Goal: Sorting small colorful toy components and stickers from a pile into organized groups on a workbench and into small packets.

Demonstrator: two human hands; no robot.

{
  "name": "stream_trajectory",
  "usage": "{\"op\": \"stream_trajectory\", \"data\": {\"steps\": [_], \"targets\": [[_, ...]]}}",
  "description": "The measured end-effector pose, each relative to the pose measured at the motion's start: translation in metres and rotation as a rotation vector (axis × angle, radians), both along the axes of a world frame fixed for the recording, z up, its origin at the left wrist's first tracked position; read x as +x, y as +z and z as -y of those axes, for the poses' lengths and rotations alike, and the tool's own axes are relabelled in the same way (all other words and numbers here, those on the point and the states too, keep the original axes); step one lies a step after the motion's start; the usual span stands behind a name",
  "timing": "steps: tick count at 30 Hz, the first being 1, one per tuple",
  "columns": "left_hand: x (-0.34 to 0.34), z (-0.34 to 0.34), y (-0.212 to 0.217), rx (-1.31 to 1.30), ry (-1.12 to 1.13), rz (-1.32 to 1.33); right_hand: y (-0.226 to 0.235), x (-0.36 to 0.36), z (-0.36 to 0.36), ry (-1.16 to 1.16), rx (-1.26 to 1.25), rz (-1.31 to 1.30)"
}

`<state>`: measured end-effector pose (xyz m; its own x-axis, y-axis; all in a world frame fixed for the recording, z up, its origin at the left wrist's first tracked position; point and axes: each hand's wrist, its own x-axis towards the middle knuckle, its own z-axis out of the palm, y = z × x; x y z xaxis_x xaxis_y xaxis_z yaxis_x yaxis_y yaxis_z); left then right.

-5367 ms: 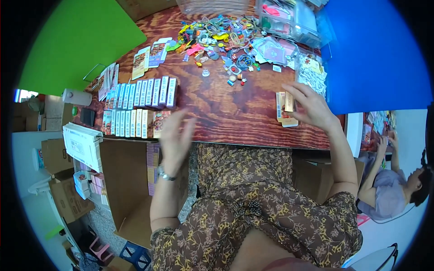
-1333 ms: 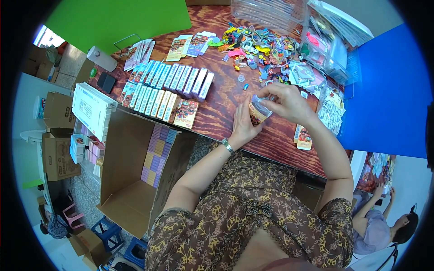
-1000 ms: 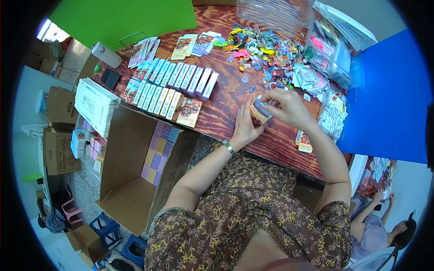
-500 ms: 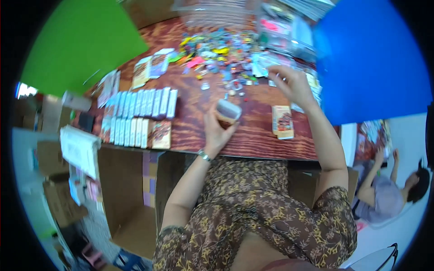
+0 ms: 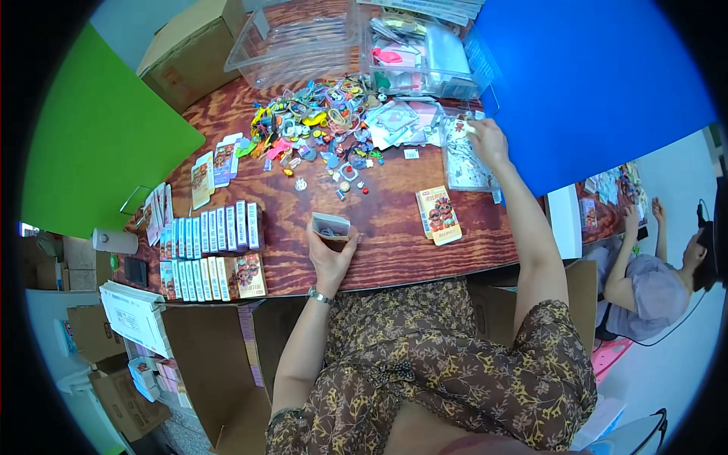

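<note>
My left hand (image 5: 328, 262) is wrapped around a small carton (image 5: 334, 227), its open mouth facing up with something greyish inside. Reaching to the far right, my right hand (image 5: 489, 142) has its fingertips pinched together over a stack of clear printed packets (image 5: 466, 167); whatever they grip is too small to make out. Between the two hands, a few flat yellow cartons (image 5: 440, 215) lie overlapped on the table. Beyond my left hand spreads a pile of small colourful trinkets (image 5: 318, 117), with loose charms at its near edge.
Filled cartons (image 5: 227, 229) stand in two rows at the left. Clear plastic bins (image 5: 292, 45) sit at the back, one holding packets. A green panel (image 5: 106, 144) and a blue panel (image 5: 599, 91) flank the patterned table (image 5: 379, 265). Another person (image 5: 644, 284) works at the right.
My right hand has moved onto the clear packets, its fingers closing. The carton in my left hand is tilted differently. The whole view has shifted, bringing the back bins into fuller sight.
</note>
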<state>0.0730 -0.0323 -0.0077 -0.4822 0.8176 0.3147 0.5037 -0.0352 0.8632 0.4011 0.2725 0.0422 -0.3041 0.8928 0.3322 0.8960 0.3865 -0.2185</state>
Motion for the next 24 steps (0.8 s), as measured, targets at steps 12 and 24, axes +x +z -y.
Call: {"op": "stream_trajectory", "data": {"steps": [12, 24], "targets": [[0.003, 0.000, 0.002, -0.007, 0.014, -0.014, -0.007, -0.044, -0.003, -0.312, -0.147, 0.065], [0.001, 0.001, 0.003, 0.005, 0.006, -0.015, 0.026, 0.001, 0.016, 0.217, -0.472, -0.385]]}}
